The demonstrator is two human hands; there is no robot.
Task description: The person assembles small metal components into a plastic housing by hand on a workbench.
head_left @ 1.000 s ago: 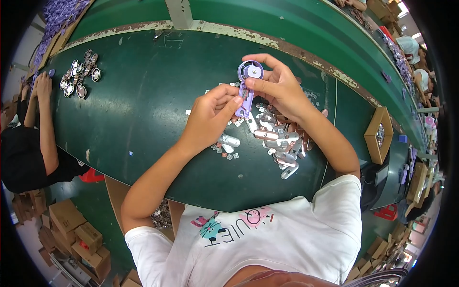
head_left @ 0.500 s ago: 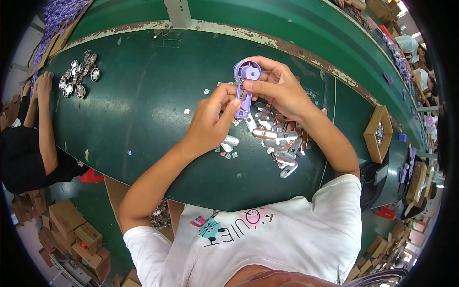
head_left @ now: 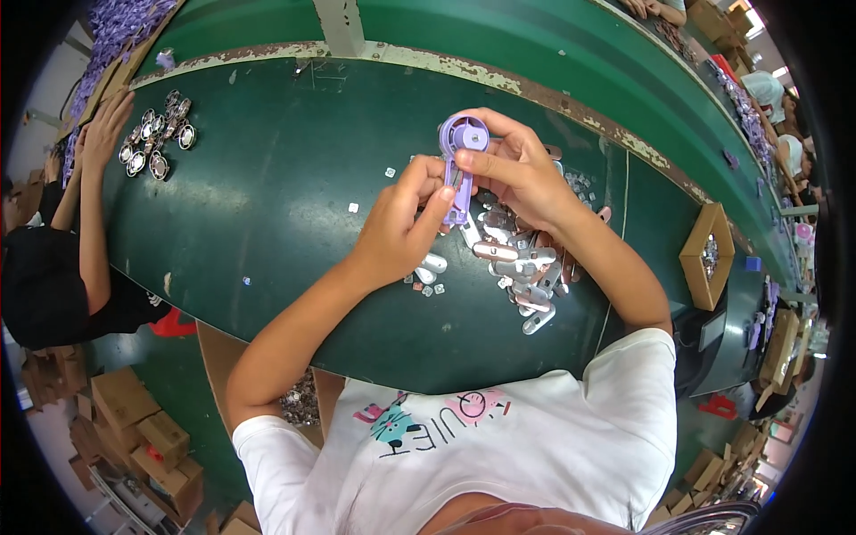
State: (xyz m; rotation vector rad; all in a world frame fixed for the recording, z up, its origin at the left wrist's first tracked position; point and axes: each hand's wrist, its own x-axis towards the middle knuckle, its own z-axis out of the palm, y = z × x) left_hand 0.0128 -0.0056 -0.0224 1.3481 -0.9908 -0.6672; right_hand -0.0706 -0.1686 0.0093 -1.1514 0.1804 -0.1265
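Observation:
Both my hands hold one purple plastic housing (head_left: 460,210), with a round ring head at the top and a narrow hollow handle below. My left hand (head_left: 397,218) pinches the lower handle between thumb and fingers. My right hand (head_left: 517,169) grips it just under the ring, thumb in front and fingers behind. Thin dark parts show inside the handle, too small to make out. Under and beside my hands lies a pile of shiny silver and rose oblong covers (head_left: 526,267). Small clear square pieces (head_left: 426,290) are scattered around it.
A cluster of round metallic parts (head_left: 153,143) sits on the green table (head_left: 267,205) at far left, near a co-worker's hand (head_left: 107,125). A cardboard tray (head_left: 707,259) of small parts stands at the right. Beyond the table runs a green conveyor belt (head_left: 499,31) with a worn rail.
My hands keep nearly the same grip on the purple housing. The co-worker's hand at left has reached farther out, and a purple piece now shows on the belt beyond it.

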